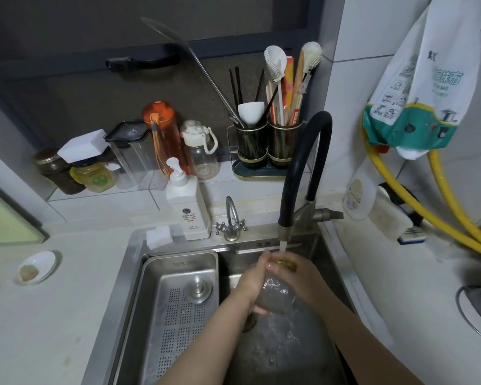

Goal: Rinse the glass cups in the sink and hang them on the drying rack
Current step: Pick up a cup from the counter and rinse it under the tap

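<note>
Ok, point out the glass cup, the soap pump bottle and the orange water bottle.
glass cup (275,291): head view, on its clear wet side wall.
soap pump bottle (188,209): head view, on its white labelled body.
orange water bottle (165,134): head view, on its orange body.

Open room lies in the near half of the sink (311,245), below the two forearms, and on the bare counter (67,315) to the left. The perforated drain tray (178,315) fills the sink's left side. The black arched faucet (303,162) overhangs the back of the basin, just above both hands and the glass cup (275,293). The small tap (231,218), pump bottle (186,207) and white sponge (159,237) crowd the back rim. Right of the sink, yellow hoses (428,212) and a hanging bag (417,87) block the wall side.
</note>
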`<state>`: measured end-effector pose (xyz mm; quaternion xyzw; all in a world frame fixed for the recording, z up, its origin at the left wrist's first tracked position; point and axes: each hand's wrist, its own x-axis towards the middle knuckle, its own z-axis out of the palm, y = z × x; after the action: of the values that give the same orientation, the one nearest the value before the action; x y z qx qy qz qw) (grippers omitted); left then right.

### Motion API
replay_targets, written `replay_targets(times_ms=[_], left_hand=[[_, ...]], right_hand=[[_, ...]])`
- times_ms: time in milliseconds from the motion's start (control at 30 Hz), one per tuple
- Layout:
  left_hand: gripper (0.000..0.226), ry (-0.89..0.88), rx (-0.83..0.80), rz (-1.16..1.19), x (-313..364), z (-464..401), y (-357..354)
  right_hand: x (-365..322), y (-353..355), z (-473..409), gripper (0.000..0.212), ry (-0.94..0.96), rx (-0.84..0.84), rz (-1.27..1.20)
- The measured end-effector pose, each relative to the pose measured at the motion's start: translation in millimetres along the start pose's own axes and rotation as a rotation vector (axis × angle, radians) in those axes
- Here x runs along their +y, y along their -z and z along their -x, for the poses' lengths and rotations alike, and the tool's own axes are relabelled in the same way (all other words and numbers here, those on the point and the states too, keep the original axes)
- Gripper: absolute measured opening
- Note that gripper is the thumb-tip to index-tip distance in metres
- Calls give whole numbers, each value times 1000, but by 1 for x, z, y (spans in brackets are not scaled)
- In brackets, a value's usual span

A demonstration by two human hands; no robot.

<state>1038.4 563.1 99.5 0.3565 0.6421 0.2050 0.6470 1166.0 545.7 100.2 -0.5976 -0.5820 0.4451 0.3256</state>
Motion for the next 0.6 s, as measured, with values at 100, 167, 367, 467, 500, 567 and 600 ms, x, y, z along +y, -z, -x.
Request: replay_targets(times_ms=[100, 167, 367, 467, 500, 567, 600], left_hand=[[63, -77, -1, 31, 5, 1, 1], [45, -248, 4, 71, 1, 5, 6], [25, -598, 125, 52, -25, 10, 12], [15, -566, 298, 82, -18, 6, 7], [18, -511, 329, 87, -10, 7, 4], [44, -384, 389, 57, 2, 9, -2], [50, -340, 407, 24, 6, 8, -3]], right_hand=[[-3, -6, -7, 11, -48, 108, -171], [-5, -6, -12, 14, -89, 144, -240], [-5, -9, -17, 22, -154, 79, -478], [-6, -16, -20, 20, -131, 166, -510], [-7, -17, -20, 17, -118, 194, -508], [-10, -16, -19, 12, -128, 231, -493], [-8, -15, -20, 13, -154, 247, -481]])
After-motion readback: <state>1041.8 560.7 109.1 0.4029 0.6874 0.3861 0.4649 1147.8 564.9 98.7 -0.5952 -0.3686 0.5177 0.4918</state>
